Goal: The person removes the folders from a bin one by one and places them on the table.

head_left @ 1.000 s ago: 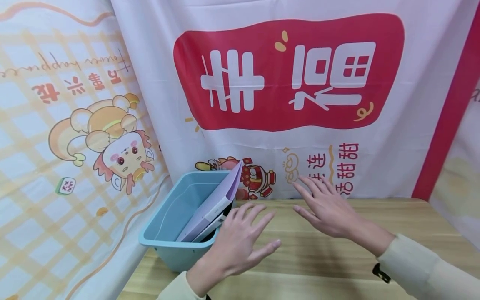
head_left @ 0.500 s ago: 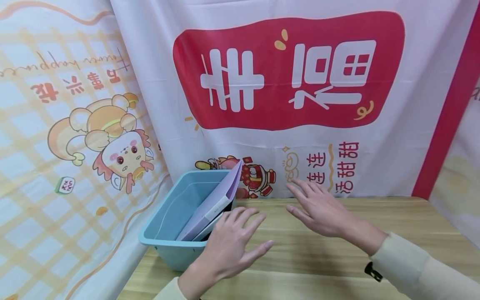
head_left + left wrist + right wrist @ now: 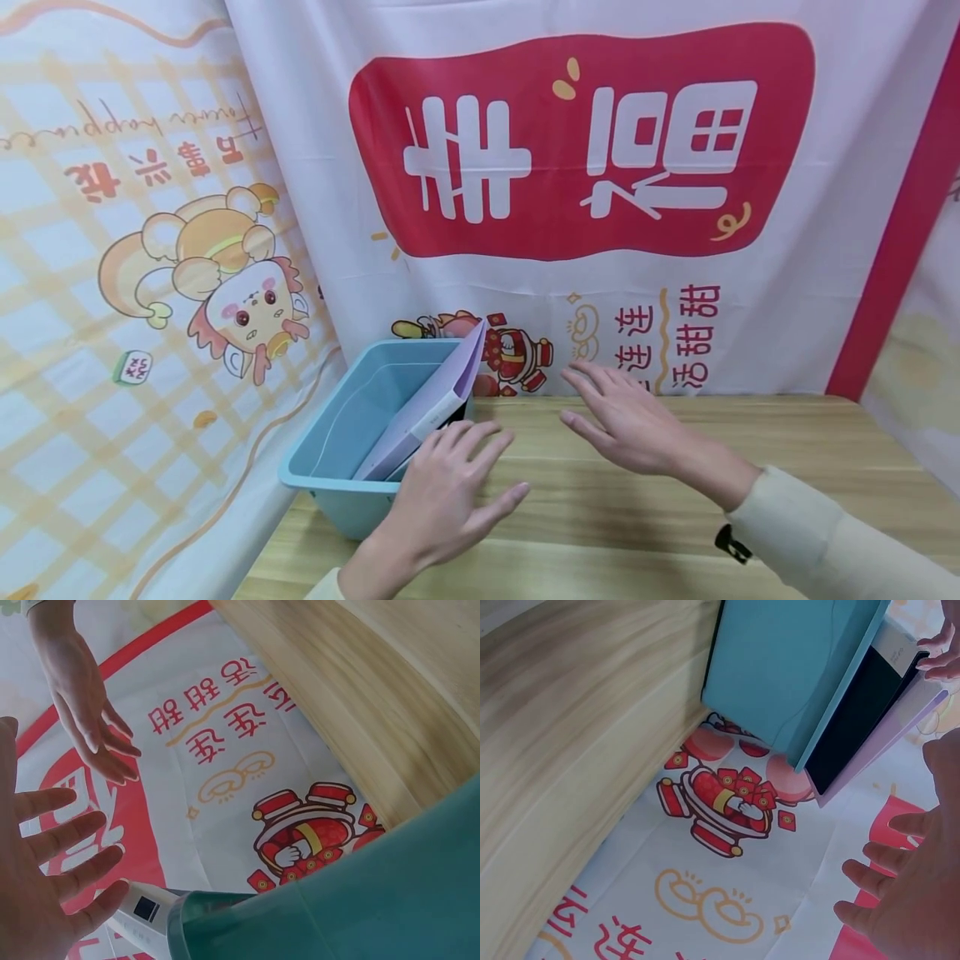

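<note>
A light blue plastic bin [image 3: 348, 510] stands at the left of the table. Leaning inside it is a lilac binder [image 3: 420, 412], its upper end above the rim; a dark, flat item [image 3: 859, 724] with a white label lies against it, partly hidden in the head view. My left hand [image 3: 442, 500] hovers by the bin's near right corner, fingers spread and relaxed, holding nothing; it covers part of the bin. To the right, my right hand [image 3: 633, 423] is over the table with its fingers extended, apart from the bin and gripping nothing.
The wooden table [image 3: 787, 442] runs up to a printed white and red cloth [image 3: 810, 333] at the back. A second cloth [image 3: 67, 400] with a yellow check pattern hangs along the left side, close to the bin.
Both hands have drifted to the left, the left one also a little toward the person. Bin and binder have stayed where they were, and the fingers remain spread.
</note>
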Motion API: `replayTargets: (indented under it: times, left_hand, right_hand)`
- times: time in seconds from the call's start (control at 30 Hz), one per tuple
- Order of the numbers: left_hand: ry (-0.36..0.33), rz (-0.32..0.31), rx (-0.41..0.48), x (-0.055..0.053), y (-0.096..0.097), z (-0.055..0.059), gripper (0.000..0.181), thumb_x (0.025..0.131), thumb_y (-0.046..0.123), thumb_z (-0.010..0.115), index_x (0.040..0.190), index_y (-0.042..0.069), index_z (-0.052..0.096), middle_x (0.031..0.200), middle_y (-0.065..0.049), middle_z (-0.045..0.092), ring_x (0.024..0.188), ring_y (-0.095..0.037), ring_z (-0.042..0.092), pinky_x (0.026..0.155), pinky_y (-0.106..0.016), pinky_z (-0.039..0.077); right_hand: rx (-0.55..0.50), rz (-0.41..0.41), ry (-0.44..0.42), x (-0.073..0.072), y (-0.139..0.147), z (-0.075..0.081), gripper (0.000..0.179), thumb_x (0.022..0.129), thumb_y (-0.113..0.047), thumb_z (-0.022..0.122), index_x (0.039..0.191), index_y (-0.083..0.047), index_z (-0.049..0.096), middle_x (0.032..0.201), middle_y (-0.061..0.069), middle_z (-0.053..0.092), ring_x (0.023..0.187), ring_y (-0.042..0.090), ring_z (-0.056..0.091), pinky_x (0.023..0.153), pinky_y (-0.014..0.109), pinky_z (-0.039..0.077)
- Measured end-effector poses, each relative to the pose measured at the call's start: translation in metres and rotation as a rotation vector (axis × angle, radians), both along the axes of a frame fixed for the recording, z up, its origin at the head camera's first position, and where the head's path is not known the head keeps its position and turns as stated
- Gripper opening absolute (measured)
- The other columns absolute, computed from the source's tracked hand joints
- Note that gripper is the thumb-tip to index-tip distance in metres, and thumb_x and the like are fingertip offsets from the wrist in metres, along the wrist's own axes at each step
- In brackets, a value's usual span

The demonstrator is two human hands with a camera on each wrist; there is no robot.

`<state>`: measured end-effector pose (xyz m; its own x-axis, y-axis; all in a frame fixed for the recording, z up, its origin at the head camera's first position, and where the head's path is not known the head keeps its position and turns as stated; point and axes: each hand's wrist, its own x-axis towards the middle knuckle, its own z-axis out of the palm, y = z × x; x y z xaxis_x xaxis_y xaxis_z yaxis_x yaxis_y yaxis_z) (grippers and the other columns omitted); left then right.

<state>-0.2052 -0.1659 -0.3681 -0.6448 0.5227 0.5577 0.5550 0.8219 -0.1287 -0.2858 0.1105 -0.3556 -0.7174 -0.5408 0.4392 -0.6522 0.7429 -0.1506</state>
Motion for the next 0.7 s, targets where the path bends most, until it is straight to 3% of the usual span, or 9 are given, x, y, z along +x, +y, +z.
replayTargets:
  times: [0.2,0.5,0.7]
  left_hand:
    - [0.002,0.020,0.004,0.004,-0.006,0.001,0.061,0.100,0.068,0.043,0.140,0.026,0.062,0.138,0.002,0.062,0.126,-0.019,0.055,0.101,-0.049,0.047]
    - [0.053,0.005,0.050,0.006,-0.015,0.000,0.058,0.098,0.066,0.050,0.134,0.023,0.066,0.132,0.006,0.062,0.123,-0.017,0.057,0.100,-0.048,0.049]
    - [0.087,-0.003,0.098,0.006,-0.027,-0.003,0.055,0.094,0.064,0.059,0.129,0.022,0.069,0.128,0.005,0.065,0.119,-0.018,0.060,0.096,-0.046,0.051]
  right_hand:
    - [-0.019,0.011,0.002,0.000,-0.004,0.000,0.064,0.105,-0.049,0.050,0.156,-0.012,0.040,0.158,0.013,0.041,0.143,0.036,0.042,0.115,0.059,0.031]
    - [-0.071,0.003,-0.085,0.000,-0.013,0.000,0.069,0.104,-0.061,0.042,0.159,-0.020,0.035,0.159,0.010,0.040,0.143,0.035,0.043,0.110,0.061,0.038]
    - [-0.123,0.021,-0.114,-0.001,-0.021,-0.001,0.065,0.105,-0.055,0.046,0.158,-0.020,0.036,0.157,0.009,0.041,0.142,0.034,0.044,0.109,0.059,0.039]
